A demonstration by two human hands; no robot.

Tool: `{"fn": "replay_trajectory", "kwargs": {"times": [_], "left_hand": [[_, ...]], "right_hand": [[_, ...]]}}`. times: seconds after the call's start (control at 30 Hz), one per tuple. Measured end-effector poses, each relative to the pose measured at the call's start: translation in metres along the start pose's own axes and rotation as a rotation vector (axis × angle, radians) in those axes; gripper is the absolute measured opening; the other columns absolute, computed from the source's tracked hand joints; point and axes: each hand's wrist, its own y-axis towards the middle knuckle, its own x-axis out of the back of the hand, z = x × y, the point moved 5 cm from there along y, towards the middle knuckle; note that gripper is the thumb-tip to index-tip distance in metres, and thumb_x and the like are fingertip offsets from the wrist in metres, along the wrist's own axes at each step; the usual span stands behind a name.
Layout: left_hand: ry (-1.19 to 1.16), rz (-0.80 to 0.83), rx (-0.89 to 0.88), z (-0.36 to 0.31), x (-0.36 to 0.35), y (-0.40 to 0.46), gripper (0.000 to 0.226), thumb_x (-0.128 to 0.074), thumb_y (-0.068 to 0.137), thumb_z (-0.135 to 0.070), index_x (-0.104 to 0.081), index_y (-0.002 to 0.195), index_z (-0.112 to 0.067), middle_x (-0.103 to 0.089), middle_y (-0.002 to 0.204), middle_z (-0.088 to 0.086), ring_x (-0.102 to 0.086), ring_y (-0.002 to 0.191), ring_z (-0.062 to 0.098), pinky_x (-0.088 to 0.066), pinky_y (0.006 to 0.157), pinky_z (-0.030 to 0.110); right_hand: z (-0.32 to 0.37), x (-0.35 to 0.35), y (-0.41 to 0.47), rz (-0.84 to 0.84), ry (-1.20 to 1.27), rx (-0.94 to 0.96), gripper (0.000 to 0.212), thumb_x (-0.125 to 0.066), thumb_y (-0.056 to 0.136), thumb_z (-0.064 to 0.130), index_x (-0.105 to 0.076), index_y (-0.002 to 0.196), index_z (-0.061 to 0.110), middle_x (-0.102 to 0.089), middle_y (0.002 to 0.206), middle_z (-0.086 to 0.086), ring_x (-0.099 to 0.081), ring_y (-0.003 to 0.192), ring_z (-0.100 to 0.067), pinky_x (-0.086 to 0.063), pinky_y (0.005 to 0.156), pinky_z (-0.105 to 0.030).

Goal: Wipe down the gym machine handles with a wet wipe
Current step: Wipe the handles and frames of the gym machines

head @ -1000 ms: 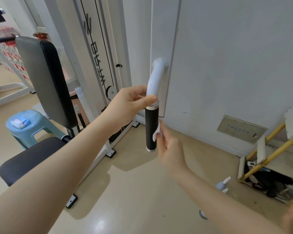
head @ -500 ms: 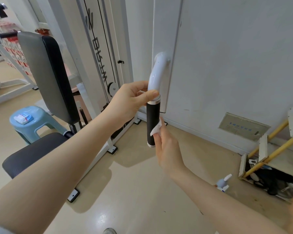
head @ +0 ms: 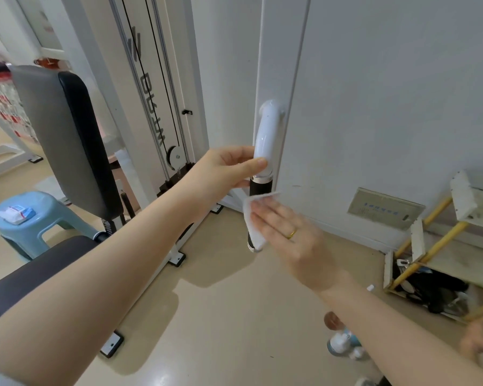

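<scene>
**Handle under the wipe**

Handle (head: 260, 188), one only, hangs upright from a white bar just beside the wall; open floor (head: 221, 316) lies below its free lower end. One wet wipe (head: 253, 224) covers the black grip's lower part, pressed by the straight, spread fingers of the right hand (head: 285, 235). Left hand (head: 223, 171) pinches the white bar just above the grip. One blue stool (head: 25, 224) stands far left.

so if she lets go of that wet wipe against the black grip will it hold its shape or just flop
Probably flops: the wet wipe already bends around the black grip, with a free corner sticking out. It looks thin and light, so the right hand presses it on with flat fingers. Being damp, it might cling briefly before sliding off.
</scene>
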Motion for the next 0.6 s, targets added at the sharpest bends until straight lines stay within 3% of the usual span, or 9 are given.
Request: {"fn": "replay_trajectory", "kwargs": {"times": [0.1, 0.27, 0.33, 0.43, 0.53, 0.6], "left_hand": [[0.038, 0.069, 0.025, 0.000, 0.005, 0.006, 0.022, -0.055, 0.092, -0.024, -0.066, 0.110, -0.018, -0.070, 0.107, 0.002, -0.063, 0.106, 0.018, -0.046, 0.100, 0.040], [0.111, 0.038, 0.029, 0.005, 0.011, 0.007, 0.027, -0.051, 0.093, -0.025, -0.061, 0.118, -0.021, -0.066, 0.113, -0.008, -0.058, 0.107, 0.005, -0.047, 0.097, 0.029], [0.112, 0.012, 0.048, 0.012, 0.014, 0.007, 0.026, -0.050, 0.094, -0.024, -0.061, 0.117, -0.020, -0.066, 0.113, -0.006, -0.058, 0.108, 0.010, -0.047, 0.097, 0.030], [0.092, -0.032, 0.094, 0.023, 0.020, 0.008, 0.025, -0.050, 0.094, -0.023, -0.062, 0.115, -0.018, -0.067, 0.111, -0.004, -0.059, 0.107, 0.015, -0.047, 0.096, 0.032], [0.074, -0.053, 0.125, 0.030, 0.018, 0.011, 0.024, -0.052, 0.093, -0.026, -0.064, 0.112, -0.016, -0.068, 0.107, -0.003, -0.062, 0.099, 0.014, -0.048, 0.096, 0.033], [0.068, -0.058, 0.135, 0.032, 0.014, 0.013, 0.024, -0.052, 0.093, -0.026, -0.064, 0.111, -0.014, -0.068, 0.107, -0.001, -0.062, 0.093, 0.011, -0.048, 0.094, 0.033]], "right_hand": [[0.008, -0.018, 0.002, 0.197, -0.220, 0.256, 0.024, -0.053, 0.087, -0.006, -0.067, 0.106, 0.000, -0.067, 0.115, -0.013, -0.057, 0.117, -0.025, -0.042, 0.103, -0.036], [0.003, -0.038, -0.005, 0.503, -0.625, 0.514, 0.023, -0.058, 0.081, 0.006, -0.069, 0.100, 0.001, -0.071, 0.101, -0.013, -0.062, 0.107, -0.028, -0.026, 0.112, -0.042], [0.007, -0.035, 0.003, 0.551, -0.695, 0.529, 0.020, -0.064, 0.076, 0.012, -0.072, 0.093, 0.006, -0.073, 0.090, -0.009, -0.065, 0.095, -0.027, -0.023, 0.112, -0.042], [0.007, -0.024, 0.025, 0.539, -0.724, 0.388, 0.013, -0.066, 0.072, 0.014, -0.073, 0.081, 0.008, -0.070, 0.072, -0.006, -0.065, 0.082, -0.026, -0.022, 0.112, -0.040], [0.004, -0.026, 0.014, 0.690, -0.806, 0.366, 0.027, -0.048, 0.072, 0.008, -0.074, 0.080, 0.011, -0.072, 0.076, -0.006, -0.066, 0.086, -0.025, -0.020, 0.112, -0.041], [0.004, -0.028, -0.001, 0.792, -0.787, 0.441, 0.024, -0.055, 0.068, 0.016, -0.075, 0.081, 0.014, -0.073, 0.077, -0.005, -0.066, 0.088, -0.024, -0.016, 0.112, -0.042]]}}
